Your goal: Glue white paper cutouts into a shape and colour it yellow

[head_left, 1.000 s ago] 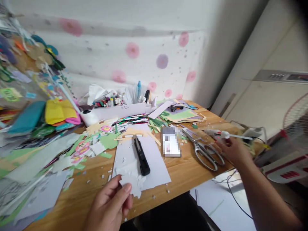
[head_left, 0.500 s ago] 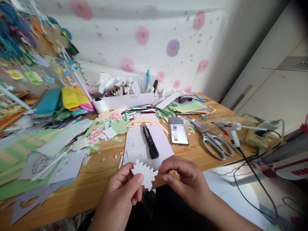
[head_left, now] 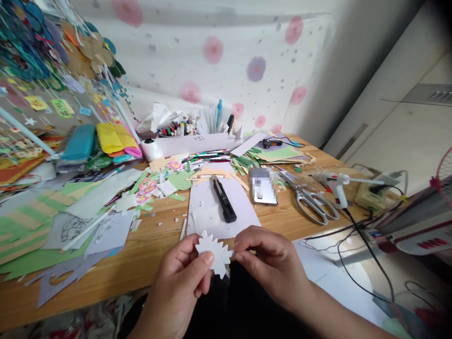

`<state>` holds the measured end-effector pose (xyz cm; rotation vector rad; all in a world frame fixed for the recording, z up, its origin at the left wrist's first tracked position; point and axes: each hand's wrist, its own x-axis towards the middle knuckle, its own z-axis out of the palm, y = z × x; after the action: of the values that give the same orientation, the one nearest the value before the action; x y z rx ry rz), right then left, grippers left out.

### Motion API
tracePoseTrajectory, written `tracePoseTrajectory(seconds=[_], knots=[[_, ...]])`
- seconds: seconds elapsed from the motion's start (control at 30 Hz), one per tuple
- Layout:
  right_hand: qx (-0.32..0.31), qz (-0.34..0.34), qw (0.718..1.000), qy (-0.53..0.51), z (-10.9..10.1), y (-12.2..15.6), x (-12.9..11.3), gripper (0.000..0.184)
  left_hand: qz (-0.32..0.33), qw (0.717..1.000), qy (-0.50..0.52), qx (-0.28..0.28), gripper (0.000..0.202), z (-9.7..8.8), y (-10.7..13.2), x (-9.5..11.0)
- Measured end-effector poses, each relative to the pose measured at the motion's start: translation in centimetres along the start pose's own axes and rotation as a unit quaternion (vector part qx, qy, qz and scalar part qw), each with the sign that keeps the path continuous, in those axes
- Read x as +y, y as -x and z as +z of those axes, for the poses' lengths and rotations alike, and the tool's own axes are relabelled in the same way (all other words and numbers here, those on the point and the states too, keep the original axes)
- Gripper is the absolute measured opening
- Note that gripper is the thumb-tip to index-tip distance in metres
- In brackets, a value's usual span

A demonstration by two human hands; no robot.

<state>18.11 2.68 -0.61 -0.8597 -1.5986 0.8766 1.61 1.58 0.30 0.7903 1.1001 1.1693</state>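
Jagged white cutout (head_left: 212, 252) held up on your side of the black utility knife (head_left: 224, 200)

Well beyond the knife hangs the flowered cloth (head_left: 169, 56), its pink and purple blooms scattered over white. The wooden table (head_left: 137, 268) spreads under and around the knife. Beyond the blade end stands the white box (head_left: 205, 142), with marker pens (head_left: 176, 129) at its left part. Directly beneath the knife lies the white sheet (head_left: 243, 202). Your right hand (head_left: 270, 256) is nearer to you than the knife and to its right, thumb and forefinger drawn almost together at the cutout's right edge; I cannot tell whether they pinch it. Your left hand (head_left: 180, 275) is on the near side too, left of the knife, its thumb on top and its fingers beneath, gripping the cutout. Well to the right of the knife sits the white glue gun (head_left: 339, 188); less far to the right lie the silver scissors (head_left: 299, 189), blades pointing away from you. Just right of the knife is the phone (head_left: 266, 190), screen lit. The cutout itself is slightly left of the knife's near end. Smallest are the paper scraps (head_left: 181, 180), pink, green and white, strewn mostly left of the knife
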Motion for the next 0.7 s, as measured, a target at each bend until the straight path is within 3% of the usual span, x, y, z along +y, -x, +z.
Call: tracePoseTrajectory(seconds=[0.7], knots=[[-0.014, 0.031, 0.999, -0.021, 0.82, 0.33, -0.25, 0.01, 0.024, 0.997, -0.069, 0.016, 0.019, -1.04, 0.65, -0.87]])
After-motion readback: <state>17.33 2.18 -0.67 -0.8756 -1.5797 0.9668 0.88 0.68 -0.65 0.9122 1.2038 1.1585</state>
